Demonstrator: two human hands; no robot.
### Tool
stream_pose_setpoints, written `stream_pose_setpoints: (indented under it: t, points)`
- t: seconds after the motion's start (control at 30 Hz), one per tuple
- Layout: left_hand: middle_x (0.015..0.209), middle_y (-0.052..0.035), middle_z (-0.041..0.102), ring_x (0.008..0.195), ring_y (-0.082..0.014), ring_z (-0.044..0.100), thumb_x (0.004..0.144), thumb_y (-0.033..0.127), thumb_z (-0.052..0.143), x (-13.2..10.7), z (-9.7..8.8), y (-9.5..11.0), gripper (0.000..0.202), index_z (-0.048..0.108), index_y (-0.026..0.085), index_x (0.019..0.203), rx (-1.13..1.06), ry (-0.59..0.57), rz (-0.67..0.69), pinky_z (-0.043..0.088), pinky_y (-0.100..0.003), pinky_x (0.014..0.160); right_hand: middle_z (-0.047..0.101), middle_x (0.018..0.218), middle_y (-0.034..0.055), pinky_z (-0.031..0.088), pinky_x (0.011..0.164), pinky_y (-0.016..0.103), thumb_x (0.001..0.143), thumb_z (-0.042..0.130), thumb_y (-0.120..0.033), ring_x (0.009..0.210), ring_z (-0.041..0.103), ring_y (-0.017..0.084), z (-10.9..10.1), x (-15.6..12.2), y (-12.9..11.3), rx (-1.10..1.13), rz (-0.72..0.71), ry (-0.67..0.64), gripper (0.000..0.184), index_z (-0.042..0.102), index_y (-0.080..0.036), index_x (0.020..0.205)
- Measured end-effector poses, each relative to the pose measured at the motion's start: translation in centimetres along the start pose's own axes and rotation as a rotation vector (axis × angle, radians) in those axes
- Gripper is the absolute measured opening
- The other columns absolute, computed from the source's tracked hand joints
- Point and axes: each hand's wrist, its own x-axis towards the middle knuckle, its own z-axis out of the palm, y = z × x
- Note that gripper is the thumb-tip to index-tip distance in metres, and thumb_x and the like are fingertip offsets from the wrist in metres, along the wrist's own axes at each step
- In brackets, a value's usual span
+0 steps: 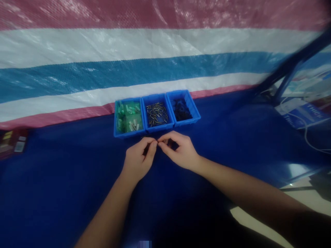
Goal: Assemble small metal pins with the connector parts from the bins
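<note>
My left hand (141,155) and my right hand (179,148) meet fingertip to fingertip, each closed in a pinch. Whatever lies between the fingers is too small and too hidden to name. Just beyond them stand three blue bins in a row. Inside the left bin (115,120) are green plastic bags with pale, short cylindrical pieces. Thin metal pins with brass-coloured parts (156,113) fill the middle bin (160,128). Small dark pieces (181,109) lie in the right bin (195,117).
A blue surface (64,182) spreads under the bins. Behind it hangs a striped red, white and blue sheet (129,74). A dark red box (15,143) sits at the left edge. To the right are a dark metal frame (289,72), a blue-and-white package (305,113) and white cables (306,136).
</note>
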Motion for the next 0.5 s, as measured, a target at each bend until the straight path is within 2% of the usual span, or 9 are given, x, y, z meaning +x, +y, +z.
stream_pose_setpoints:
  t: [0.5]
  points:
    - [0.071,0.0023,0.069,0.057,-0.0091,0.06,0.098,0.032,0.052,0.03,0.0,-0.1,0.021,0.068,0.02,0.093,0.005,-0.012,0.009,0.046,-0.02,0.061,0.071,0.083,0.002,0.055,0.066,0.027,0.089,0.067,-0.018,0.072,0.065,0.013,0.01,-0.07,-0.05,-0.007,0.008,-0.007,0.008,0.072,-0.02,0.095]
